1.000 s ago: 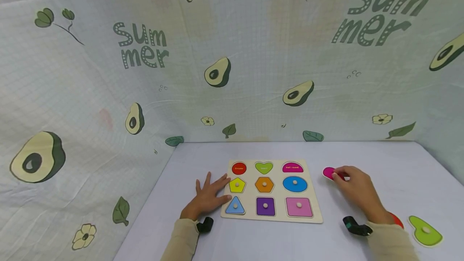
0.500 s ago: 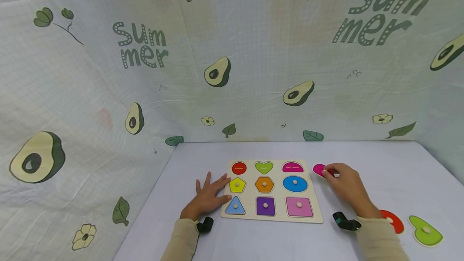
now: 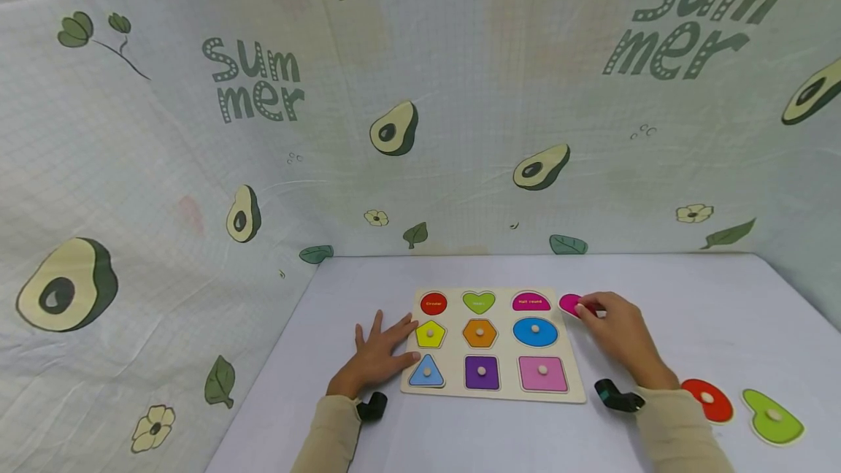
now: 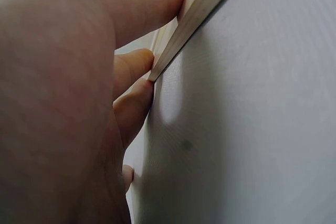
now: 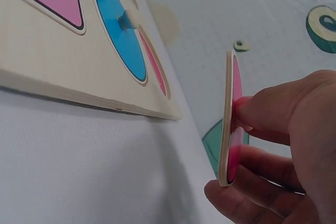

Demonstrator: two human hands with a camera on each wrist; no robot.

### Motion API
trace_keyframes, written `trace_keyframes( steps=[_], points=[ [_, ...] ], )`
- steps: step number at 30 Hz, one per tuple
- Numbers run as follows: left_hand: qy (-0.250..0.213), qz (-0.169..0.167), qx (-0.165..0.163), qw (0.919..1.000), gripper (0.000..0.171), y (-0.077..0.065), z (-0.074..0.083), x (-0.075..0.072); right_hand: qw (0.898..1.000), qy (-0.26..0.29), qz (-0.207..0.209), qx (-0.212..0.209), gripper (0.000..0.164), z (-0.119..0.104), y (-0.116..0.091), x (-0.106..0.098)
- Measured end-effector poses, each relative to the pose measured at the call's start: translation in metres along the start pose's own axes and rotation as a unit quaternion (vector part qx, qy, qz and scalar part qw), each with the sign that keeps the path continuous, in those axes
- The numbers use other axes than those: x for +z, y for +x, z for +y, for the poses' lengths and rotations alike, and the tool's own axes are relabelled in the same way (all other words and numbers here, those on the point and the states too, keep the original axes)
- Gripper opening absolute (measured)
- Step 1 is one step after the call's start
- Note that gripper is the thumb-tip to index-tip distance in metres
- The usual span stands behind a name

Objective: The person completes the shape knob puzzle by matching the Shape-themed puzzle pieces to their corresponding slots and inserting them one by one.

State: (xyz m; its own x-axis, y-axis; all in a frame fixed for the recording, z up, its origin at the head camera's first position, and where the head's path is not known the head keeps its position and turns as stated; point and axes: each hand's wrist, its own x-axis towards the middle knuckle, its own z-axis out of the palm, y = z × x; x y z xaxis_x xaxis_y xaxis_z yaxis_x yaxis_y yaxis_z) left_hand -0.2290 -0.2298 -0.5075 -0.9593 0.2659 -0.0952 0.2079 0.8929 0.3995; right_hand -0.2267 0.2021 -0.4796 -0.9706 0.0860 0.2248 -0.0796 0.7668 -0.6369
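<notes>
A wooden shape puzzle board (image 3: 453, 378) lies on the white table. My left hand (image 3: 376, 360) has its fingers spread, with thumb and fingertips against the board's left edge; the left wrist view shows them on its wooden side. My right hand (image 3: 620, 331) pinches a magenta half-round puzzle piece (image 5: 237, 85) just beyond the board's far right corner. The right wrist view shows the piece held edge-on above the table, beside the board. The magenta "Half round" recess (image 3: 531, 302) is bare, as are the red "Circular" recess (image 3: 433, 304) and the green heart recess (image 3: 478, 303).
Several knobbed pieces sit in the board, among them a blue oval (image 3: 535, 333) and a purple square (image 3: 482, 373). A red round piece (image 3: 715, 401), partly behind my right sleeve, and a green heart piece (image 3: 774, 418) lie at the right. A printed cloth (image 3: 460, 195) hangs behind.
My right hand has moved left with the half-round piece, up close to the board's far right corner. The red piece has come out from under my right forearm. My left hand stays put.
</notes>
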Motion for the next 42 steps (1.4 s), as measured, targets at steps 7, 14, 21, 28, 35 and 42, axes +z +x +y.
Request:
trace_keyframes(
  steps=[7, 14, 21, 28, 35, 42],
  points=[
    [0.004, 0.000, -0.002, 1.0000, 0.071, -0.001, 0.000, 0.000, 1.000, 0.009, -0.004, 0.002, 0.034, -0.003, 0.003, 0.005],
    [0.002, 0.000, -0.004, 1.0000, 0.071, 0.000, -0.002, 0.001, 1.000, 0.010, -0.006, 0.002, 0.034, -0.007, 0.006, 0.009],
    [0.000, 0.000, -0.005, 1.0000, 0.071, 0.000, -0.003, 0.000, 1.000, 0.016, -0.011, -0.004, 0.033, -0.011, 0.007, 0.012],
    [0.001, -0.002, -0.011, 0.9999, 0.071, 0.000, -0.001, 0.001, 1.000, 0.019, -0.013, -0.018, 0.032, -0.011, 0.010, 0.014],
    [-0.001, -0.002, -0.012, 0.9999, 0.070, 0.000, 0.001, 0.000, 0.999, 0.018, -0.015, -0.027, 0.032, -0.014, 0.016, 0.021],
    [0.001, -0.002, -0.014, 0.9999, 0.070, -0.001, 0.003, -0.002, 0.999, 0.017, -0.028, -0.021, 0.033, -0.018, 0.018, 0.024]
  ],
)
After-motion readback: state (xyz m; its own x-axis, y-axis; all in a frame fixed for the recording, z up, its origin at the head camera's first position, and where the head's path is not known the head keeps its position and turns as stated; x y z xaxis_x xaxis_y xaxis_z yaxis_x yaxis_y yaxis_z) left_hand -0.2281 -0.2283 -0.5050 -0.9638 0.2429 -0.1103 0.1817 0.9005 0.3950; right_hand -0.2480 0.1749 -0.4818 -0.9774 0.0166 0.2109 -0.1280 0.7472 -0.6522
